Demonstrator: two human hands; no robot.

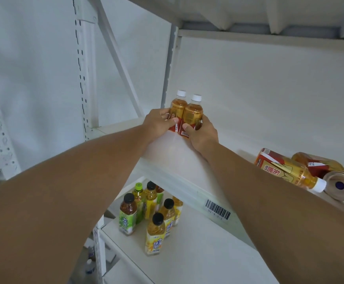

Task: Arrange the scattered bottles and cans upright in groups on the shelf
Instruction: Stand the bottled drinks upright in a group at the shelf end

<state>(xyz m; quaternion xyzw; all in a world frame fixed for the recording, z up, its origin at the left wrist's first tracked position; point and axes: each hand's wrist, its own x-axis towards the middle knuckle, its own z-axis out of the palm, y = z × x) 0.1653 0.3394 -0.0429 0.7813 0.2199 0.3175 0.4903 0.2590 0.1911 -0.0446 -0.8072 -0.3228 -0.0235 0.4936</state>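
Note:
Two amber tea bottles with white caps and red-gold labels stand upright side by side in the back left corner of the white shelf (179,160). My left hand (156,125) grips the left bottle (178,108) and my right hand (202,134) grips the right bottle (192,113). At the right of the same shelf, two more such bottles lie on their sides: one (287,170) with its white cap toward me, another (318,162) behind it. A gold can (342,185) lies on its side beside them.
On the shelf below (187,263), several upright bottles with black and green caps and yellow or green labels (146,210) stand in a cluster. A barcode label (217,210) is on the upper shelf's front edge. White perforated posts (85,78) stand at the left.

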